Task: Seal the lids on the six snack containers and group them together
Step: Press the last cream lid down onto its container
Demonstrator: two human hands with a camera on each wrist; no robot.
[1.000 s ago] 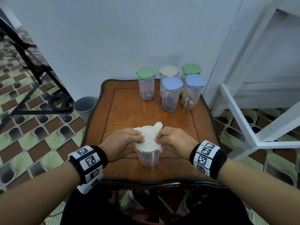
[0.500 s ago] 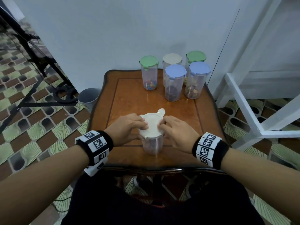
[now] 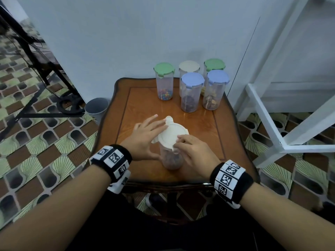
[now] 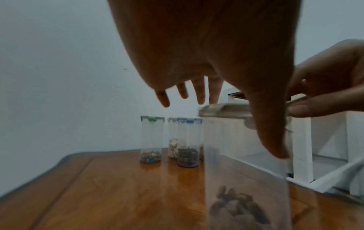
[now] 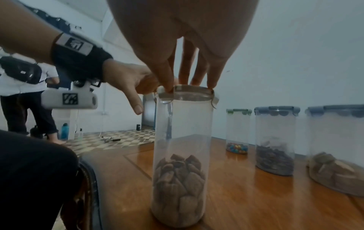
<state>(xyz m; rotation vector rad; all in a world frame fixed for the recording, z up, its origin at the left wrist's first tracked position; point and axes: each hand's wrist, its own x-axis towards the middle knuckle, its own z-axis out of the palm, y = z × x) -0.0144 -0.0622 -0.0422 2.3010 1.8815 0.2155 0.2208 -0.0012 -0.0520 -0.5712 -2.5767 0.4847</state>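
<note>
A clear jar (image 3: 172, 161) of brown snacks stands near the table's front edge, also seen close in the right wrist view as the jar (image 5: 183, 140). Its white lid (image 3: 173, 135) sits on top, with one tab (image 3: 169, 119) sticking up at the far left. My left hand (image 3: 149, 135) lies against the lid's left side, fingers straight and thumb down along the jar. My right hand (image 3: 186, 144) pinches the lid's near right rim, fingertips (image 5: 212, 84) on top. Five lidded jars stand grouped at the back: green (image 3: 164, 69), white (image 3: 189, 67), green (image 3: 214, 64), blue (image 3: 192, 79), blue (image 3: 218, 77).
The wooden table (image 3: 145, 105) is small, with raised curved edges. A grey bin (image 3: 96, 109) stands on the floor to its left, and a white frame (image 3: 262, 115) close on its right. A black stand (image 3: 45, 69) is further left. A person (image 5: 23, 93) stands behind.
My left hand's fingers have straightened from curled on the lid. The lid's raised tab now points far left instead of far right. My right hand has shifted to the near right rim.
</note>
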